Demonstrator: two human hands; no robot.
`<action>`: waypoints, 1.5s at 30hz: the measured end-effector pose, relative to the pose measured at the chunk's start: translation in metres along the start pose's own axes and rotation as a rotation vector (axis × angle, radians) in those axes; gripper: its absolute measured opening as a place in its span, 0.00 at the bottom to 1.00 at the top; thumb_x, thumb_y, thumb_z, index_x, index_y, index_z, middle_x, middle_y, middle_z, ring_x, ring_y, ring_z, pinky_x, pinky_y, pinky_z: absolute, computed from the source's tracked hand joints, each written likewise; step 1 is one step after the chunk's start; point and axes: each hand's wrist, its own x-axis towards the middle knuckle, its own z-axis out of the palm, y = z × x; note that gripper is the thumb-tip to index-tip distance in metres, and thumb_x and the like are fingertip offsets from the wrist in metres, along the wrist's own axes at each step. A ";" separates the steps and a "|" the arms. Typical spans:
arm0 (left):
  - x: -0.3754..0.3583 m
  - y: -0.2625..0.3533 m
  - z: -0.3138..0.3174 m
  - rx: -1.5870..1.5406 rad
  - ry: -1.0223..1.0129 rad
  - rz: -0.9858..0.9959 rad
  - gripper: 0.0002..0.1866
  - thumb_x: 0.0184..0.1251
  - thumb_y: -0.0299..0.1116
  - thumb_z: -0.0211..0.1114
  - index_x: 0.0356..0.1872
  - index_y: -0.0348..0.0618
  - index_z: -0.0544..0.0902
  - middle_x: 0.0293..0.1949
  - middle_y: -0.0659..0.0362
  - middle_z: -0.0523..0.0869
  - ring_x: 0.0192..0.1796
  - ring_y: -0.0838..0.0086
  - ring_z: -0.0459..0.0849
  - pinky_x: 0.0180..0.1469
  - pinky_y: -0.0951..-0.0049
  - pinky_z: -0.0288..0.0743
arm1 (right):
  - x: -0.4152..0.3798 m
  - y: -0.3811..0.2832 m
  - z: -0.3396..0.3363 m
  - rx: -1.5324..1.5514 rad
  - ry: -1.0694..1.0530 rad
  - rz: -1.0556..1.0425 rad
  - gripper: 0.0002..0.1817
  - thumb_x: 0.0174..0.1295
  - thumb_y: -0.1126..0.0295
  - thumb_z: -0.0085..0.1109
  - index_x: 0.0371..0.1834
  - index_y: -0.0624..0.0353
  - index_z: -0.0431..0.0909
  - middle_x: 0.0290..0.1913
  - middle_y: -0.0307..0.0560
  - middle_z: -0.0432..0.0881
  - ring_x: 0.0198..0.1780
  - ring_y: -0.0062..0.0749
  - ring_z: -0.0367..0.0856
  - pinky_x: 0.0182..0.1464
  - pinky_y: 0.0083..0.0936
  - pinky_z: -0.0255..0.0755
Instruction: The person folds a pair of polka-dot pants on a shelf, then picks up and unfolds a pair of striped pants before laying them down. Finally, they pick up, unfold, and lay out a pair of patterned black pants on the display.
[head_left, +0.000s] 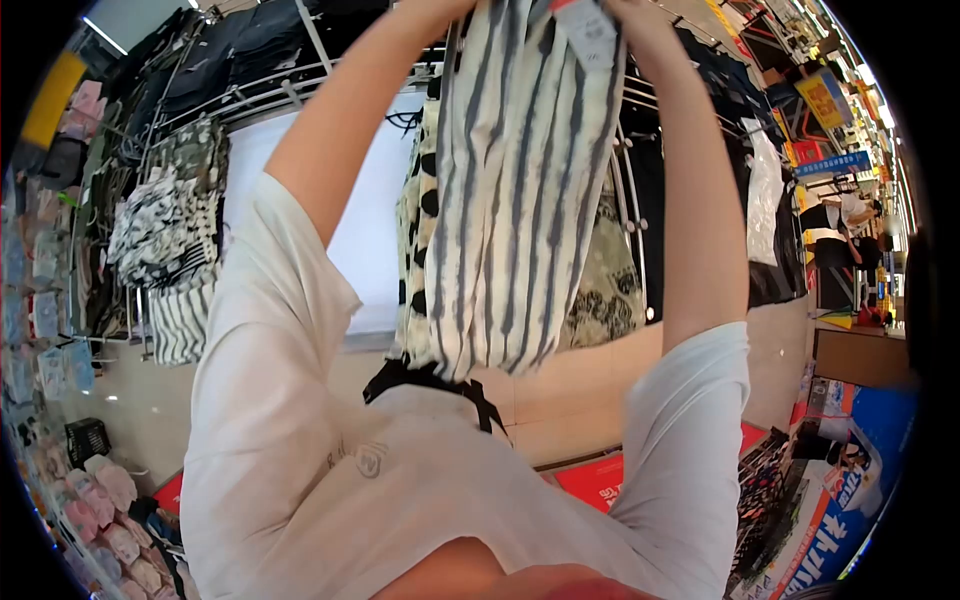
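A pair of striped trousers point(515, 190), cream with dark grey wavy stripes, hangs down in front of my chest. At its upper left my left hand point(448, 8) grips the top; the fingers are mostly cut off by the frame edge. My right hand point(628, 14) holds the upper right side, its fingers also largely out of view. Beside that hand, a white paper tag with a red top point(588, 36) hangs on the fabric. Behind the trousers, cream clothing with black dots point(425, 190) and a patterned grey-green garment point(608, 285) hang on the rack.
Metal rack rails point(290, 88) with dark folded clothes point(235, 50) stretch across the front. Patterned clothes point(170, 225) hang at left, with a white panel point(370, 190) nearby. Small packaged goods point(110, 510) fill the lower left. Another person point(850, 225) stands far right, above a blue printed box point(865, 440).
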 end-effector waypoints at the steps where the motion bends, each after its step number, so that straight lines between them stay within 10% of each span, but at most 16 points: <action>1: 0.016 -0.068 -0.007 0.060 -0.032 -0.012 0.15 0.66 0.30 0.69 0.51 0.37 0.84 0.40 0.56 0.91 0.41 0.69 0.88 0.47 0.68 0.80 | 0.022 0.055 -0.009 -0.121 -0.005 0.059 0.23 0.72 0.61 0.63 0.63 0.65 0.78 0.55 0.44 0.87 0.53 0.28 0.85 0.58 0.27 0.75; 3: 0.019 -0.157 -0.017 0.337 0.035 -0.127 0.20 0.54 0.35 0.77 0.47 0.37 0.87 0.39 0.53 0.91 0.41 0.70 0.87 0.46 0.67 0.80 | 0.033 0.149 0.019 -0.216 0.256 0.242 0.21 0.73 0.62 0.61 0.62 0.63 0.78 0.55 0.44 0.87 0.56 0.29 0.83 0.61 0.29 0.73; 5: 0.004 -0.260 -0.021 0.369 0.032 -0.220 0.20 0.58 0.33 0.76 0.51 0.38 0.86 0.42 0.55 0.90 0.43 0.72 0.86 0.51 0.69 0.79 | 0.024 0.213 0.041 -0.085 0.067 0.379 0.19 0.73 0.63 0.61 0.61 0.62 0.79 0.55 0.44 0.86 0.56 0.29 0.82 0.61 0.30 0.72; 10: -0.038 -0.384 -0.026 0.402 0.133 -0.323 0.22 0.66 0.40 0.72 0.55 0.40 0.80 0.49 0.44 0.88 0.51 0.46 0.86 0.54 0.56 0.78 | 0.025 0.335 0.093 -0.135 0.153 0.654 0.18 0.75 0.62 0.58 0.61 0.61 0.78 0.53 0.42 0.86 0.52 0.30 0.81 0.57 0.31 0.72; 15: -0.010 -0.428 -0.030 0.613 0.265 0.028 0.16 0.75 0.38 0.62 0.58 0.43 0.77 0.43 0.39 0.86 0.48 0.37 0.82 0.47 0.49 0.76 | 0.078 0.410 0.103 0.018 0.270 0.313 0.15 0.78 0.62 0.54 0.59 0.60 0.76 0.52 0.46 0.85 0.52 0.31 0.82 0.55 0.33 0.75; 24: 0.024 -0.447 -0.051 0.676 0.143 -0.194 0.29 0.67 0.45 0.69 0.62 0.37 0.75 0.50 0.37 0.86 0.54 0.41 0.84 0.56 0.50 0.76 | 0.107 0.431 0.092 -0.063 0.248 0.550 0.19 0.75 0.63 0.57 0.62 0.65 0.78 0.53 0.52 0.86 0.52 0.34 0.84 0.54 0.30 0.76; 29: -0.060 -0.404 -0.036 0.981 0.239 0.098 0.37 0.62 0.37 0.74 0.69 0.34 0.69 0.56 0.44 0.82 0.60 0.53 0.81 0.66 0.59 0.73 | 0.047 0.402 0.095 -0.269 0.424 0.061 0.21 0.74 0.68 0.58 0.66 0.66 0.74 0.56 0.58 0.84 0.57 0.38 0.82 0.59 0.31 0.74; 31: -0.114 -0.383 -0.024 0.902 0.063 0.157 0.19 0.65 0.31 0.67 0.56 0.40 0.80 0.47 0.44 0.86 0.54 0.46 0.82 0.56 0.51 0.74 | 0.000 0.381 0.097 -0.434 0.288 -0.007 0.24 0.76 0.61 0.57 0.67 0.64 0.73 0.57 0.48 0.82 0.49 0.29 0.81 0.48 0.28 0.76; 33: -0.189 -0.351 0.005 0.907 -0.387 0.002 0.14 0.60 0.30 0.69 0.46 0.41 0.83 0.46 0.50 0.81 0.51 0.50 0.80 0.57 0.54 0.72 | -0.061 0.354 0.117 -0.733 0.214 -0.067 0.20 0.73 0.64 0.57 0.63 0.64 0.76 0.55 0.57 0.81 0.60 0.47 0.76 0.66 0.44 0.66; 34: -0.199 -0.312 0.028 1.082 -0.996 -0.343 0.14 0.61 0.35 0.69 0.46 0.43 0.84 0.51 0.51 0.81 0.58 0.53 0.78 0.62 0.49 0.70 | -0.090 0.350 0.125 -0.761 0.024 0.151 0.22 0.71 0.65 0.60 0.64 0.64 0.76 0.57 0.57 0.81 0.64 0.49 0.75 0.70 0.45 0.65; 35: -0.264 -0.315 0.027 0.880 -0.698 0.123 0.13 0.62 0.38 0.68 0.45 0.44 0.85 0.53 0.52 0.81 0.65 0.56 0.75 0.68 0.43 0.66 | -0.122 0.344 0.131 -0.736 -0.106 0.041 0.22 0.69 0.67 0.62 0.64 0.63 0.76 0.60 0.56 0.80 0.69 0.50 0.72 0.74 0.47 0.62; 39: -0.364 -0.291 0.029 1.085 -0.872 -0.074 0.12 0.64 0.38 0.67 0.45 0.46 0.86 0.56 0.53 0.79 0.69 0.57 0.71 0.72 0.41 0.60 | -0.243 0.325 0.138 -0.819 -0.290 -0.009 0.22 0.66 0.70 0.64 0.63 0.59 0.76 0.66 0.56 0.76 0.73 0.58 0.67 0.73 0.50 0.62; 45: -0.406 -0.209 0.033 1.120 -0.603 -0.400 0.06 0.60 0.35 0.66 0.35 0.46 0.84 0.41 0.56 0.82 0.57 0.61 0.78 0.68 0.44 0.63 | -0.329 0.257 0.151 -0.506 -0.164 0.091 0.16 0.65 0.76 0.60 0.57 0.64 0.79 0.62 0.57 0.79 0.70 0.59 0.70 0.71 0.50 0.64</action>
